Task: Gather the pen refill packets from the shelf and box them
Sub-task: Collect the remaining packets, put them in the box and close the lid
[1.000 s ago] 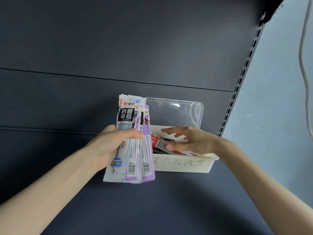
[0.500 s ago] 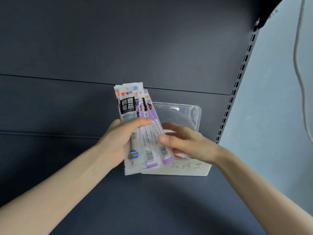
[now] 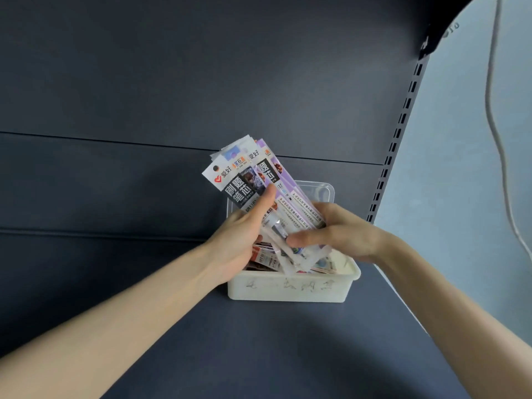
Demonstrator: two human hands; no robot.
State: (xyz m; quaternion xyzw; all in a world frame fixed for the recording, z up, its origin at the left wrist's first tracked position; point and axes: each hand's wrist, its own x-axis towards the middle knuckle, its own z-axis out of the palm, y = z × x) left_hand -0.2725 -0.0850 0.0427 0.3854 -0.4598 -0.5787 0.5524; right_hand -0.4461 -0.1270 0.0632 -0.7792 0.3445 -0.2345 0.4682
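Note:
A fanned bundle of pen refill packets (image 3: 250, 180), white and purple with black labels, tilts to the upper left above a white plastic box (image 3: 288, 289) on the dark shelf. My left hand (image 3: 244, 234) grips the bundle from the left, thumb across the black label. My right hand (image 3: 342, 231) holds the bundle's lower end from the right, fingers curled round it, over the box. More packets (image 3: 266, 259) lie loose inside the box, partly hidden by both hands.
The dark shelf board (image 3: 259, 355) runs toward me, with dark back panels behind. A slotted upright (image 3: 400, 122) marks the shelf's right side. A pale wall with a hanging cable (image 3: 495, 110) lies beyond. The box's clear lid (image 3: 322, 191) stands up at its back.
My left hand carried the bundle rightward over the box and tilted it. My right hand left the packets in the box and took hold of the bundle's lower end.

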